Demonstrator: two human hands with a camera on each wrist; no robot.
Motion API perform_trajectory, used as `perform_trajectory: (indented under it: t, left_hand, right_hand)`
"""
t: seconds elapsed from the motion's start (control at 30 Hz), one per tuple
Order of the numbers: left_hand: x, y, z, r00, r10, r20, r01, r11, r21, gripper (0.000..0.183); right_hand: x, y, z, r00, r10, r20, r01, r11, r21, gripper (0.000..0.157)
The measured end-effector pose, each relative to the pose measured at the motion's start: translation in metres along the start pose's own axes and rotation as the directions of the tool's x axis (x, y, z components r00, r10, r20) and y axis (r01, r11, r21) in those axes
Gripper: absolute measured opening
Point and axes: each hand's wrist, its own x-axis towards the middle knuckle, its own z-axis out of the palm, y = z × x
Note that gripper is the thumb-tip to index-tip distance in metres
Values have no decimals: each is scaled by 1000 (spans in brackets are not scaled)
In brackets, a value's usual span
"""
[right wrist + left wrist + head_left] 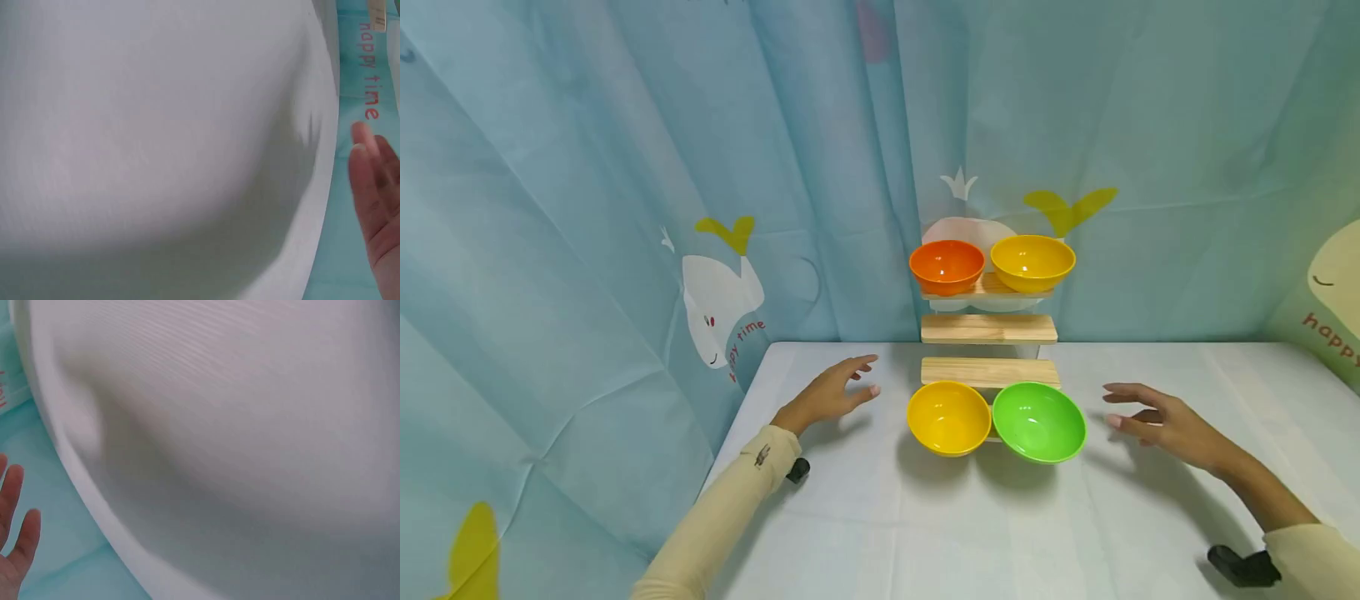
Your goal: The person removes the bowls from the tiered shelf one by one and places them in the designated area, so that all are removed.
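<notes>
Head view shows the left hand [829, 395] and right hand [1176, 429] empty, thumbs apart from fingers, near a round plastic-looking yellow bowl [949, 418] and round plastic-looking green bowl [1039, 422] low on a wooden rack [988, 328], bowls likely light, hard and slippery, best held by the edges.

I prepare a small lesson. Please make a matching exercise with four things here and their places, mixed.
1. orange bowl
2. right hand
3. green bowl
4. left hand

A. left of the wooden rack, empty
B. on the rack's top board
C. at the front, right of a yellow bowl
D. right of the rack, empty

Pairs: 1-B, 2-D, 3-C, 4-A
</notes>
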Motion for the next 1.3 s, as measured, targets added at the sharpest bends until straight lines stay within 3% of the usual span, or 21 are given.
perform_trajectory:
  t: [0.2,0.47,0.73,1.3]
  left_hand:
    - [8,8,3,999,26,-26,-29,994,-102,64]
    - [16,21,6,999,51,-13,-53,979,-198,55]
    - [29,34,8,997,75,24,-67,968,-241,56]
    - [42,54,12,993,105,59,-83,953,-290,51]
  right_hand:
    - [-4,-7,6,998,-65,-21,67,989,129,45]
    - [-5,-22,18,993,-122,-7,121,970,211,46]
    - [-7,-29,27,988,-149,-31,152,956,252,56]
    - [-11,-37,47,972,-230,-53,234,906,353,80]
